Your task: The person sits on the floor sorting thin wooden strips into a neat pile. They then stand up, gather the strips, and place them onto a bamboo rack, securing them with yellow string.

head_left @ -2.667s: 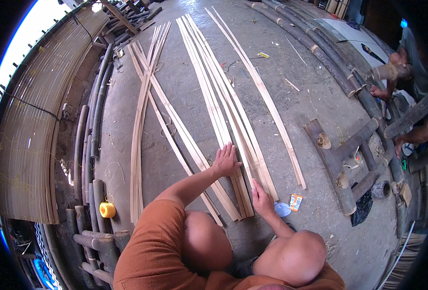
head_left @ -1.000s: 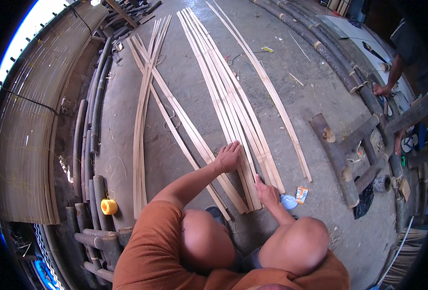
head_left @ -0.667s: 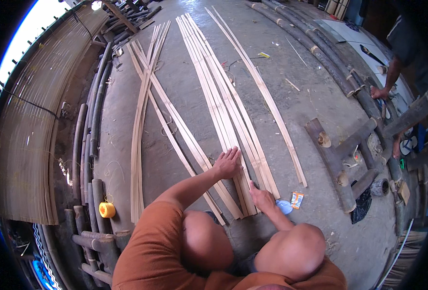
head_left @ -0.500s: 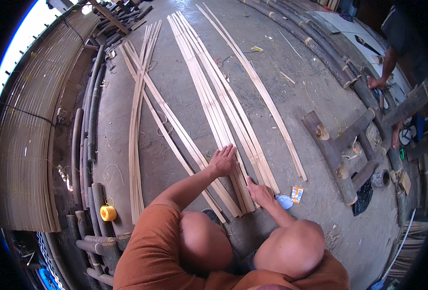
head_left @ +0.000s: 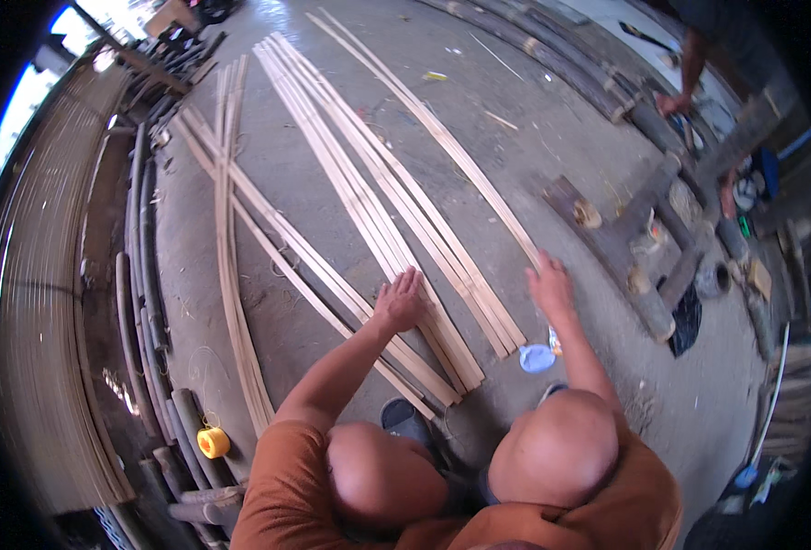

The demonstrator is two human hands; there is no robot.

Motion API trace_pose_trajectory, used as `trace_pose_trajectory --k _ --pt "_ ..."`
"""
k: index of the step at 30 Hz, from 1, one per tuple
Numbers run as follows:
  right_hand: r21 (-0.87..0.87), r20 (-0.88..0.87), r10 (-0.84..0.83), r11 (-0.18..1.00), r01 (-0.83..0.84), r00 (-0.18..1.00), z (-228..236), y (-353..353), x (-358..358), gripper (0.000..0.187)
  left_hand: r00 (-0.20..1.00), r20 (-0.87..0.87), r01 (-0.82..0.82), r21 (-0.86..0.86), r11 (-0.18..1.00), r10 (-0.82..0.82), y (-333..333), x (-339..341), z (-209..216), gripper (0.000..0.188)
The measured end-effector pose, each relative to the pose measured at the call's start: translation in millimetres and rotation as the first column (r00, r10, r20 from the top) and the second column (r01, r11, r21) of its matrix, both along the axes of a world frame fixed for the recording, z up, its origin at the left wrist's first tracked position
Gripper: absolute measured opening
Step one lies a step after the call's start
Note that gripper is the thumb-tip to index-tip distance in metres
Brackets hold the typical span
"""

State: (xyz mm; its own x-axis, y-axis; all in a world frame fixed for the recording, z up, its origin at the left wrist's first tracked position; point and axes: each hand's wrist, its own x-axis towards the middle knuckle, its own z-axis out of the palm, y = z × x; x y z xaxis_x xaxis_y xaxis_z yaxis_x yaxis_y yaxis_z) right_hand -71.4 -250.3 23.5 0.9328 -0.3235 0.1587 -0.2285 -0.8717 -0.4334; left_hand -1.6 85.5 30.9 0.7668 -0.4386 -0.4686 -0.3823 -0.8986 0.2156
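Note:
My left hand (head_left: 400, 301) lies flat, fingers stretched, on the middle group of long pale wooden or bamboo strips (head_left: 359, 197). My right hand (head_left: 550, 282) touches the near part of the right-hand pair of strips (head_left: 465, 160), its fingers stretched over them and hiding their near end. Between the two hands runs another group of strips (head_left: 442, 252). To the left, more strips (head_left: 286, 234) lie aslant and cross under or over a separate bundle (head_left: 226, 266). All of them rest on the grey concrete floor.
A light-blue round piece (head_left: 537, 358) lies near my right foot. A yellow twine spool (head_left: 213, 441) stands by dark poles at left, beside a slatted screen (head_left: 43, 293). A pole frame (head_left: 648, 247) is at right; behind it, another person's hand (head_left: 673, 104) shows.
My right hand has left the middle strips and reached forward and right to the right-hand strips. My left hand stays on the middle group. The whole view has turned slightly.

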Motion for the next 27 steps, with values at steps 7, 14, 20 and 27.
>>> trace_pose_trajectory --k 7,14,20,27 --pt "-0.068 -0.111 0.092 0.993 -0.1 0.99 -16.4 -49.6 -12.6 0.031 1.0 -0.024 0.007 -0.047 0.999 -0.008 -3.2 -8.3 -5.4 0.083" --pt "0.327 0.023 0.074 0.942 -0.077 0.997 26.5 46.4 -38.7 0.019 1.0 0.001 0.016 -0.077 0.997 -0.016 5.8 -7.5 -8.7 0.082" --pt "0.571 -0.06 0.131 0.817 -0.074 0.99 -19.6 97.1 -83.3 0.021 0.998 0.046 0.04 -0.063 0.997 -0.037 7.2 -4.8 -20.5 0.083" --pt "0.659 -0.13 0.219 0.748 -0.081 0.967 -38.3 121.0 -61.0 0.019 1.0 0.011 -0.006 -0.102 0.995 0.007 2.6 -1.1 -13.8 0.079"
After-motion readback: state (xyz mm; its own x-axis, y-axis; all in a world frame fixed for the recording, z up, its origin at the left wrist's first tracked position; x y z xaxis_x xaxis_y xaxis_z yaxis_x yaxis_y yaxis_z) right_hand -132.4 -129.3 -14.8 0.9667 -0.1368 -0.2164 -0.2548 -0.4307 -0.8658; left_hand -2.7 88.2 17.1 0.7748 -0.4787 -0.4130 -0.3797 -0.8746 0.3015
